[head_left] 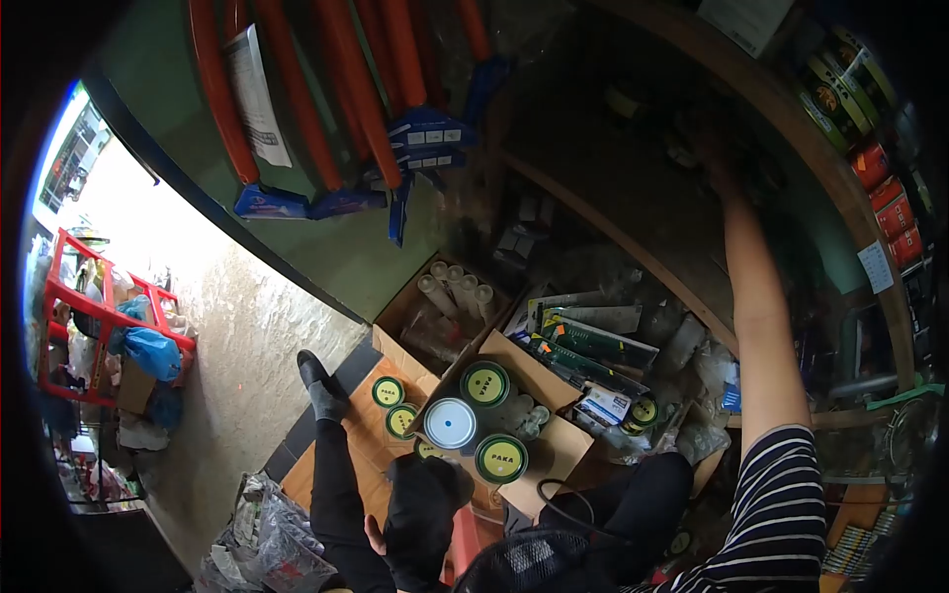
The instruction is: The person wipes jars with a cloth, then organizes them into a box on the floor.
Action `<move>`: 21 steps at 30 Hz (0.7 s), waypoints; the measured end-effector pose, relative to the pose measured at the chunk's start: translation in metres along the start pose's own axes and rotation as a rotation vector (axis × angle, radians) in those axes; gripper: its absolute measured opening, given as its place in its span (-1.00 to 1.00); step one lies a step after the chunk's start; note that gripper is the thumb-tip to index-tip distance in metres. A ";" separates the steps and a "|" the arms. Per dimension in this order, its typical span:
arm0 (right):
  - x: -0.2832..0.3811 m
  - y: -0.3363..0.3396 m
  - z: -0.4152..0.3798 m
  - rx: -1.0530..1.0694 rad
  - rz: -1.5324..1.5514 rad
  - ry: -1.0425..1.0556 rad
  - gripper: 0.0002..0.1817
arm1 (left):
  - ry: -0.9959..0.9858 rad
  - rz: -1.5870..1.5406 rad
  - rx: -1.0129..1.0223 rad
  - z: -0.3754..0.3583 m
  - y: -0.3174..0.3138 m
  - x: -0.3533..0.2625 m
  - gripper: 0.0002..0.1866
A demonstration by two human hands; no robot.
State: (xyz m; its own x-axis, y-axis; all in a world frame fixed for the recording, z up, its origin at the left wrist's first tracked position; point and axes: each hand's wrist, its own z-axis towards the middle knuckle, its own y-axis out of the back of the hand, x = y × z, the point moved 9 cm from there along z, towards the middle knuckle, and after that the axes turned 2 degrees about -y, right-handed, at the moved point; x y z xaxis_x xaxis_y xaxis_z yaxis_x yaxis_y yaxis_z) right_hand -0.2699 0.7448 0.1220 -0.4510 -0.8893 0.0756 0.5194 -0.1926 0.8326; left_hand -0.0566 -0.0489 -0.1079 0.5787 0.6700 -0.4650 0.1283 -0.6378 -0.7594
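My right hand (704, 148) reaches deep into a dark wooden shelf (593, 178), its bare forearm coming out of a striped sleeve. Shadow hides its fingers; a small pale-edged object (680, 155) sits right at them, and I cannot tell whether it is held. Low in the view, part of my left hand (374, 536) shows beside my dark-clad leg, fingers stretched out against it. Between my legs and the shelf stands an open cardboard box (554, 450). It holds green-and-yellow PAKA cans (502, 459), a white-lidded can (450, 423) and several clear plastic pieces (529, 420).
Orange-red saw frames (336, 89) with blue ends hang above. Packaged tools (598, 341) and plastic bags lie below the shelf. More PAKA cans (388, 391) stand on cardboard. Stocked shelves (895, 217) line the right, and a red rack (99, 326) stands left.
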 end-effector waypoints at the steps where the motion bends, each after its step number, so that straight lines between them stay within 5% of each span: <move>1: 0.004 0.006 -0.011 -0.122 0.134 0.053 -0.43 | 0.013 -0.107 0.046 -0.001 0.002 0.004 -0.04; 2: 0.005 0.011 -0.016 -0.242 0.273 0.108 -0.43 | 0.030 -0.212 0.091 -0.002 -0.002 0.005 -0.07; 6: -0.005 -0.009 -0.004 -0.016 0.157 0.074 -0.47 | 0.031 -0.238 -0.101 -0.005 0.002 0.005 -0.10; 8: -0.008 -0.006 -0.005 -0.038 0.389 0.007 -0.46 | 0.067 0.029 -0.074 -0.007 -0.011 -0.003 -0.02; 11: -0.008 -0.008 -0.001 -0.026 0.126 0.059 -0.47 | 0.104 0.435 -0.036 -0.005 -0.028 -0.011 0.09; 13: -0.001 0.002 -0.001 -0.056 0.651 0.112 -0.42 | 0.072 0.442 -0.044 -0.004 -0.022 -0.015 0.04; 15: -0.002 0.021 -0.015 -0.159 0.676 0.061 -0.38 | 0.025 0.392 -0.054 -0.001 -0.015 -0.020 -0.01; 18: 0.059 0.108 -0.068 -0.317 0.262 -0.110 -0.25 | -0.015 0.393 -0.048 0.002 -0.015 -0.024 -0.09; 21: 0.092 0.122 -0.144 -0.268 0.546 -0.193 -0.05 | -0.055 0.494 -0.009 0.009 -0.027 -0.021 -0.16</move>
State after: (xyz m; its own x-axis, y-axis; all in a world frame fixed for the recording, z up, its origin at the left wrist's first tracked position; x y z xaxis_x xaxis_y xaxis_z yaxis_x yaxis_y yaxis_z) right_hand -0.1433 0.5794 0.1516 -0.1794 -0.8031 0.5682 0.8638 0.1478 0.4816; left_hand -0.0795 -0.0423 -0.0820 0.5288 0.3061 -0.7916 -0.1436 -0.8870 -0.4389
